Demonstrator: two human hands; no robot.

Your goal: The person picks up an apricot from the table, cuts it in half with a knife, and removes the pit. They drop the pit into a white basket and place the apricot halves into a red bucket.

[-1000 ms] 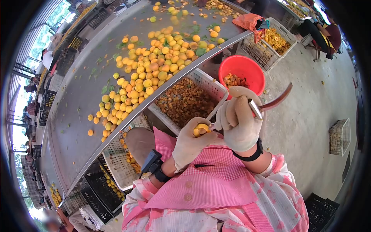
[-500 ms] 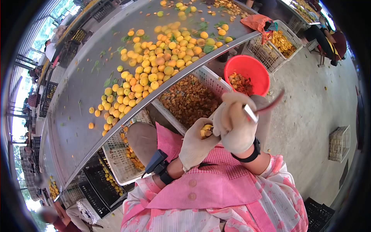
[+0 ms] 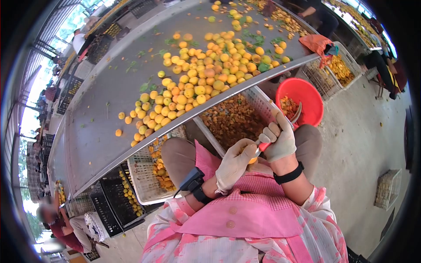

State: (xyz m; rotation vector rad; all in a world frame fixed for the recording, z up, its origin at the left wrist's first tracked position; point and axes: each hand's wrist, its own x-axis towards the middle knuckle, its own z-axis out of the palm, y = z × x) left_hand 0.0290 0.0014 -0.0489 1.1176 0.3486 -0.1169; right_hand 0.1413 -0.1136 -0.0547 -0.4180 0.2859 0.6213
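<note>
My left hand (image 3: 237, 163), in a pale glove, is closed around a yellow-orange apricot (image 3: 253, 161), mostly hidden by the fingers. Beside it, my gloved right hand (image 3: 280, 139) grips a red-handled cutting tool (image 3: 264, 146). Its metal part meets the apricot by my left fingers, and a curved metal piece shows above my right hand; how the two parts join is hidden. Below the hands lies my pink apron (image 3: 239, 217). Just ahead is a crate of brown pieces (image 3: 215, 142), with a red basin (image 3: 312, 105) holding orange pieces to its right.
A sloping metal table (image 3: 94, 149) bears a heap of apricots (image 3: 193, 79) and scattered leaves. Under its edge stand a white crate (image 3: 142, 186) with cut fruit and a black crate (image 3: 114, 193). An orange cloth (image 3: 313, 43) hangs at the table corner. Other people sit nearby.
My right hand has turned, bringing the tool's red handle and metal part down to the apricot. Both hands sit slightly further right in view, as the head view has shifted.
</note>
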